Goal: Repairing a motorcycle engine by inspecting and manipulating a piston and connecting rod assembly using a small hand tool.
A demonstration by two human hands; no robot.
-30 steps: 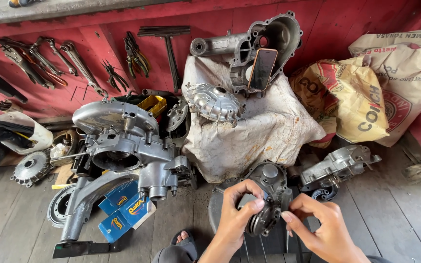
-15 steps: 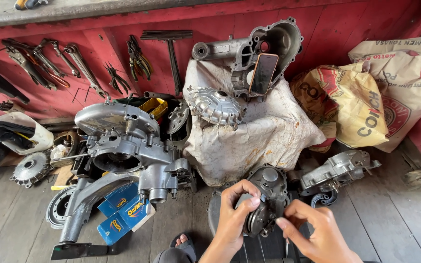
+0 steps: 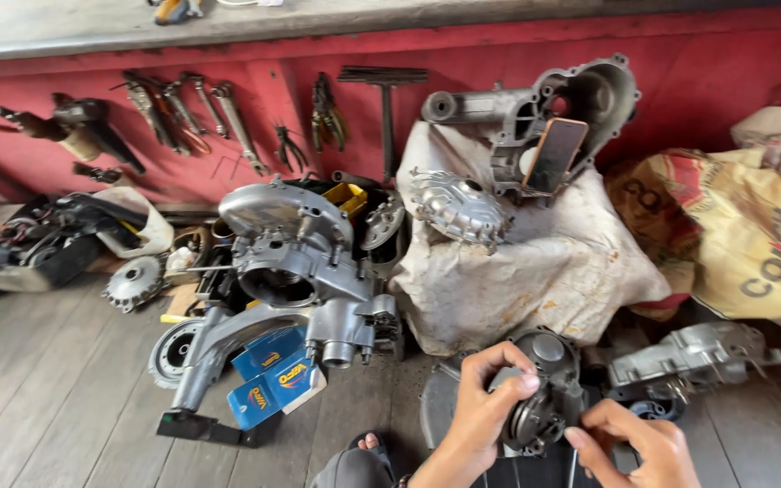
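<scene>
Item: engine part (image 3: 540, 389). Our left hand (image 3: 481, 407) grips it; right hand (image 3: 635, 443) loose alongside, fingertip near. Risk: oily part slips w/ one-hand hold.

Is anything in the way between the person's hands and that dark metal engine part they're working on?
Nothing visible. The left hand already grips the dark engine part, fingers on its round face. The right hand sits just beside it, fingertip close to its lower edge, with only open space between.
</scene>
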